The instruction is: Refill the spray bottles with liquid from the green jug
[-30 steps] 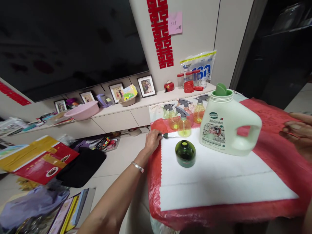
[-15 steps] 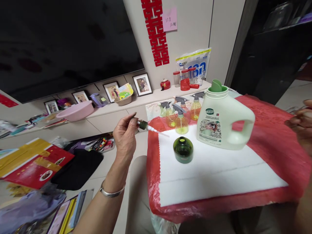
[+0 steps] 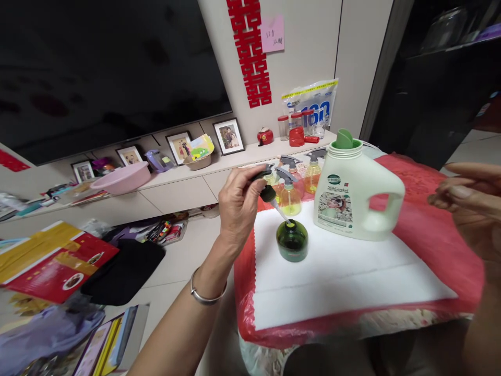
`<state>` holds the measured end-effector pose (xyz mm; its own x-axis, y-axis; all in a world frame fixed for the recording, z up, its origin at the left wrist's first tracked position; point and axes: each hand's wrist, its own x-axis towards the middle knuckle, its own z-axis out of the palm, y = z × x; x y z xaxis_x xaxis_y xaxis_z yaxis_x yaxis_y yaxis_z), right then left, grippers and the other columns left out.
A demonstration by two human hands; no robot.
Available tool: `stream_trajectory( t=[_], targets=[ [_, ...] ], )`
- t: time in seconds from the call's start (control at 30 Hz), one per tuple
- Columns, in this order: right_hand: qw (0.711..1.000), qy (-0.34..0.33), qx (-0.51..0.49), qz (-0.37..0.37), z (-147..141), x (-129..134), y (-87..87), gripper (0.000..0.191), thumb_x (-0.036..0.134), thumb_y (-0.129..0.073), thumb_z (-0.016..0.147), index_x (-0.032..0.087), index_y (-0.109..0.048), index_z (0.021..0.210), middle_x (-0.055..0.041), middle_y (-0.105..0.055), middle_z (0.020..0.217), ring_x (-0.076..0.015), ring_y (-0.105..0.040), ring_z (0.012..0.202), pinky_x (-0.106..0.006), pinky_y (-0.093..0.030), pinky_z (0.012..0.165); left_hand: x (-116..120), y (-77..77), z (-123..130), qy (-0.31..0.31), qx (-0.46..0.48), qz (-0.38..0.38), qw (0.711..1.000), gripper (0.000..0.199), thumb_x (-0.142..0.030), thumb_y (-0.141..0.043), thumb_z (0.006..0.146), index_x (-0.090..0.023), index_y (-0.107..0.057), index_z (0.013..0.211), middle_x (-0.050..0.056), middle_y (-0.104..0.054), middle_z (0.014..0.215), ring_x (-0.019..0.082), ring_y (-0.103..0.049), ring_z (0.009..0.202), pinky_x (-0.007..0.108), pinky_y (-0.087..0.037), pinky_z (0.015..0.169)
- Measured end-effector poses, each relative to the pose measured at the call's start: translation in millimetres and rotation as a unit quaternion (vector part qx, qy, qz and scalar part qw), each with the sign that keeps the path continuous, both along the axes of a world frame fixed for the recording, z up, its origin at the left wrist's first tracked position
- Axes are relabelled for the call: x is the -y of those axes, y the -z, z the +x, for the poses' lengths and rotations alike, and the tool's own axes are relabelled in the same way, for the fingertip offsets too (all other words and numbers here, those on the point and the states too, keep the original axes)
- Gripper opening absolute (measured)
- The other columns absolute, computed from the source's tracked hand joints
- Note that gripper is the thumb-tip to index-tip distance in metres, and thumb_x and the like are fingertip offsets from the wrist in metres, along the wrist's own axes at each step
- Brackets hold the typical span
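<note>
My left hand [image 3: 240,203] pinches the dark green pump head [image 3: 268,194]. Its pale tube slants down to the right, with the lower end at the mouth of the round green bottle [image 3: 292,242]. That bottle stands upright on a white cloth [image 3: 344,277]. To its right is a large pale green jug [image 3: 358,198] with a green spout insert in its neck. My right hand [image 3: 473,209] is raised at the right edge, fingers apart and somewhat blurred, holding nothing visible.
Small spray bottles [image 3: 290,198] with grey triggers stand behind the green bottle. Red plastic [image 3: 422,177] covers the table around the cloth. Jars, photo frames and a pink basin [image 3: 121,178] line the shelf behind. Boxes lie on the floor at left.
My left hand has moved right with the pump head, bringing its tube to the bottle mouth. My right hand has come further into view from the right edge.
</note>
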<state>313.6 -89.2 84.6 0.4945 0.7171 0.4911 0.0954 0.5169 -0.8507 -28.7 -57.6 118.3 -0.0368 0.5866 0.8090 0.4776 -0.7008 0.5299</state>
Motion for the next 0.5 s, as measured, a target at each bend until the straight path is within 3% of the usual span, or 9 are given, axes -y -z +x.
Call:
stream_trajectory(
  t=[0.17, 0.4, 0.5],
  targets=[
    [0.998, -0.068, 0.009, 0.003, -19.3, 7.6, -2.4, 0.043, 0.021, -0.081, 0.062, 0.019, -0.076, 0.104, -0.0068, -0.066, 0.085, -0.0151, -0.061, 0.067, -0.031, -0.051, 0.063, -1.5, 11.5, 15.4, 0.009, -0.084, 0.012, 0.996, 0.019, -0.024, -0.062, 0.093, -0.026, -0.072, 0.109, 0.001, -0.069, 0.097, 0.014, -0.065, 0.093, 0.026, -0.053, 0.085],
    [0.975, -0.189, 0.072, -0.087, -49.2, 0.0, 9.5, 0.040, 0.035, -0.083, 0.066, 0.021, -0.074, 0.103, -0.0049, -0.068, 0.087, -0.0133, -0.065, 0.077, -0.021, -0.055, 0.066, -1.9, 58.7, 25.8, 0.059, -0.068, -0.075, 0.993, 0.024, -0.019, -0.061, 0.092, -0.026, -0.072, 0.111, 0.003, -0.069, 0.100, 0.017, -0.065, 0.095, 0.030, -0.053, 0.085],
    [0.959, -0.227, 0.133, -0.108, -68.2, -4.9, 19.9, 0.037, 0.041, -0.078, 0.073, 0.020, -0.073, 0.103, -0.0045, -0.068, 0.088, -0.0133, -0.066, 0.080, -0.023, -0.057, 0.070, 0.8, 72.4, 27.8, 0.078, -0.050, -0.110, 0.990, 0.025, -0.018, -0.060, 0.091, -0.025, -0.073, 0.111, 0.004, -0.070, 0.098, 0.018, -0.065, 0.094, 0.031, -0.053, 0.084]
  ],
)
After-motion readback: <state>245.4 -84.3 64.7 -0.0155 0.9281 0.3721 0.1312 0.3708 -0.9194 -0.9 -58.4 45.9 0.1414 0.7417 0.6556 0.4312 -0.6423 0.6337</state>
